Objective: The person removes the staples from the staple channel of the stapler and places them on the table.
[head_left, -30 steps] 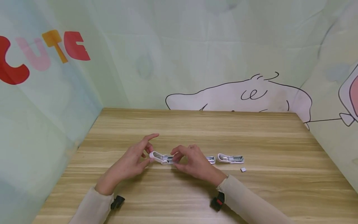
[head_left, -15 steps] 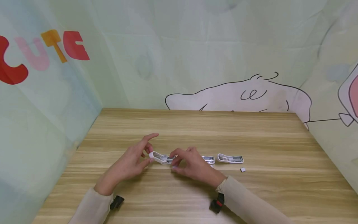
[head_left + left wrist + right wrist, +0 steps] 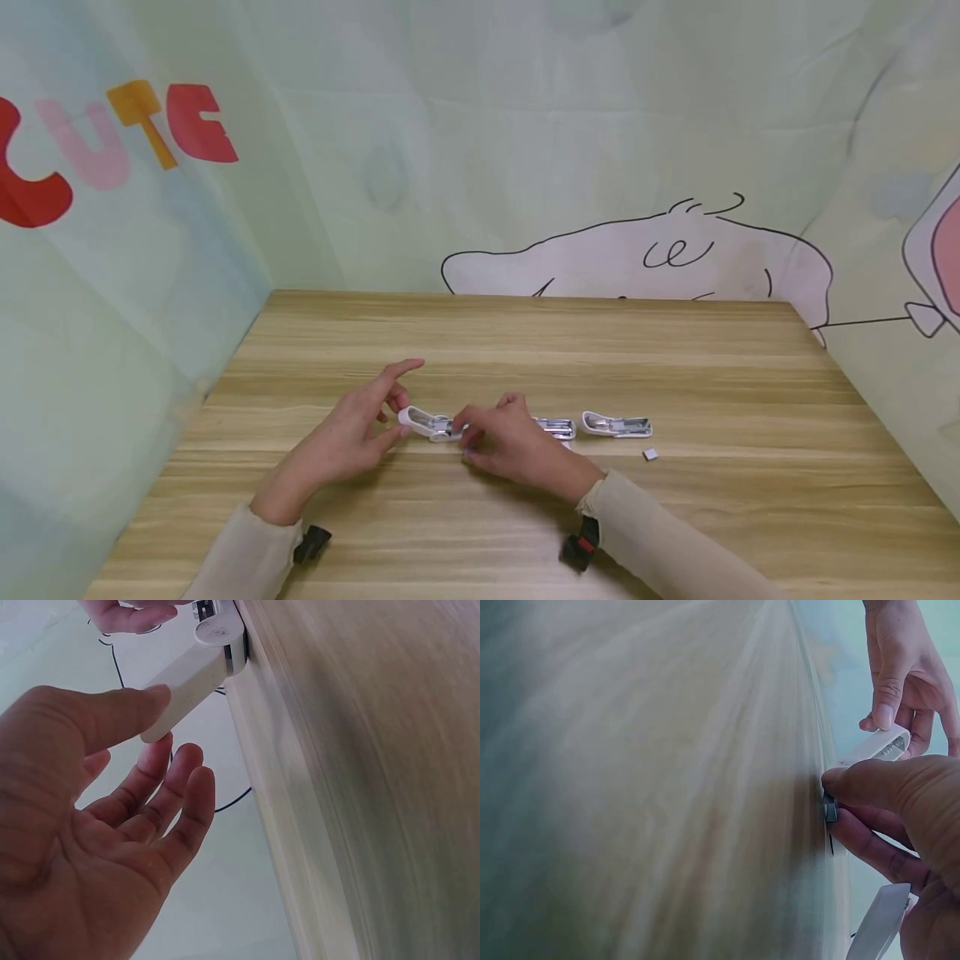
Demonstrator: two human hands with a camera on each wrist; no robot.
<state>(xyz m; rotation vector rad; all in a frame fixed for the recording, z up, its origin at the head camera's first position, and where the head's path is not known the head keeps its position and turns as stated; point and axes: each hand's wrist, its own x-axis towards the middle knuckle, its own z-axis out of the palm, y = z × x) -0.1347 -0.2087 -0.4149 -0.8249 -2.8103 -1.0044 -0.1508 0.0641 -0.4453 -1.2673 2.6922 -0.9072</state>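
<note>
My left hand (image 3: 352,433) pinches the raised end of a small white stapler (image 3: 422,421) between thumb and fingertips, its index finger stretched away. The stapler lies opened out, with metal parts showing inside. My right hand (image 3: 513,437) is at its other end and hides that part in the head view. In the right wrist view, the right thumb and a finger pinch a small grey metallic piece (image 3: 830,808), like a short staple strip, close against the table. Behind the right hand, a second white stapler (image 3: 558,428) is partly hidden.
To the right lies a third opened white stapler (image 3: 617,425), with a small pale block (image 3: 650,454) in front of it. Everything sits on a wood-grain table (image 3: 525,358). A printed cloth backdrop (image 3: 360,167) surrounds its back and sides.
The right thumb and fingers have drawn slightly toward the table's front and left, with the small piece showing by the thumb. The left hand keeps its hold on the stapler.
</note>
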